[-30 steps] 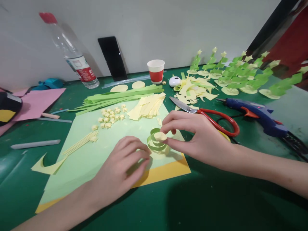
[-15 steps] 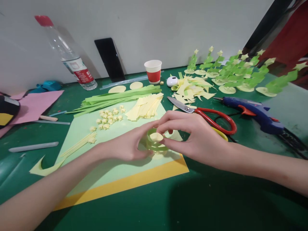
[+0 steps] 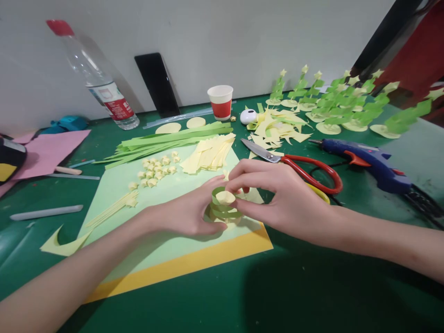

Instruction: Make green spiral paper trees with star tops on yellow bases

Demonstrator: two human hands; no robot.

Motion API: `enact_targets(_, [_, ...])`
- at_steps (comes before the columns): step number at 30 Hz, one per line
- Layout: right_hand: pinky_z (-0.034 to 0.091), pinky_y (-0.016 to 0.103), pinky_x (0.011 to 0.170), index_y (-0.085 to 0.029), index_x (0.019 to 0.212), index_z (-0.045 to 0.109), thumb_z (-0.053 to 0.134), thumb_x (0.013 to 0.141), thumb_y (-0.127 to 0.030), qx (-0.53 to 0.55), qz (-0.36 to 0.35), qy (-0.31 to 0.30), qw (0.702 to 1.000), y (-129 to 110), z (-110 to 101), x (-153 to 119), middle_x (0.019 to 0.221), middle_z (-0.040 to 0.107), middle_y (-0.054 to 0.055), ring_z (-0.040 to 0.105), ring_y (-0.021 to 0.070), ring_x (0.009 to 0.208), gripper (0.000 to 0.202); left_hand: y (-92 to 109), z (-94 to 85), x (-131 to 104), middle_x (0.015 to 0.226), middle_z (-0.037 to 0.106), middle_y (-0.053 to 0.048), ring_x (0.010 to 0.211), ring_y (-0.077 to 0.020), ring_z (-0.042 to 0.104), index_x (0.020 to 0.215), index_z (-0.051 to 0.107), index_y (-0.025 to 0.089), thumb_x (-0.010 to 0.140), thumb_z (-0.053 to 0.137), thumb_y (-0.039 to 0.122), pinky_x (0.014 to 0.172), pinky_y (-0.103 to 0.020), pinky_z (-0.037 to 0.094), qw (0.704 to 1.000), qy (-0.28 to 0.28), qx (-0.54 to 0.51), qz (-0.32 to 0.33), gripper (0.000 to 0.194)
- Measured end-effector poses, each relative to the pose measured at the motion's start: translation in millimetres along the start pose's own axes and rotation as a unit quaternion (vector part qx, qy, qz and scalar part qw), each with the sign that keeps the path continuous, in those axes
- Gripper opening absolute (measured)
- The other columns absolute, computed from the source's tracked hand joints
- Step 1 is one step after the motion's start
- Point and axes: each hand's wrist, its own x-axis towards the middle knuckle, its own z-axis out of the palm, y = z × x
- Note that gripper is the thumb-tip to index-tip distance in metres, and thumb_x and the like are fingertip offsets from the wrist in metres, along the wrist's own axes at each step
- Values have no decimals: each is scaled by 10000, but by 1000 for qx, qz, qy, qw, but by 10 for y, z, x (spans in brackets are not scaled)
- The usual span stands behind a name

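Observation:
A green paper spiral (image 3: 227, 214) stands on a pale yellow paper disc (image 3: 233, 223) on a light green sheet (image 3: 180, 194). My left hand (image 3: 190, 208) curves round its left side, the thumb low by the disc and the fingers behind, partly hidden. With thumb and fingertips, my right hand (image 3: 280, 194) pinches a small pale yellow paper piece (image 3: 225, 198) at the spiral's top. Its exact shape is partly covered. Folded paper stars (image 3: 157, 170) and pale yellow strips (image 3: 208, 152) lie beyond my hands on the sheet.
Red-handled scissors (image 3: 308, 172) and a blue glue gun (image 3: 367, 162) lie to the right. Finished spiral plants (image 3: 357, 104) stand at the back right, near paper scraps (image 3: 277, 127). A paper cup (image 3: 221, 102), phone (image 3: 157, 85) and bottle (image 3: 107, 92) line the wall.
My left hand has shifted slightly, its thumb moving right along the base, and more of the spiral shows. My right hand keeps its pinch almost in place.

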Motion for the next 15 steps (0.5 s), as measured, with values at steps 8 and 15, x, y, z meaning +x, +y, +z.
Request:
enact_targets(8, [415, 186, 548, -121, 702, 625, 550, 736, -56, -7, 14, -11, 1000, -15, 17, 1, 752, 597, 19, 512, 66, 620, 105, 20, -60, -79, 1119, 445, -52, 979, -205, 523, 1185, 369, 273, 748, 503, 144, 760, -297, 473, 999, 2, 14, -45, 474])
enact_targets(15, [398, 191, 545, -137, 707, 625, 544, 755, -89, -11, 11, -10, 1000, -9, -12, -5, 748, 587, 15, 490, 65, 598, 106, -28, -101, -328, 1262, 478, -41, 1225, -268, 371, 1287, 288, 311, 802, 504, 253, 972, -421, 360, 987, 103, 79, -94, 534])
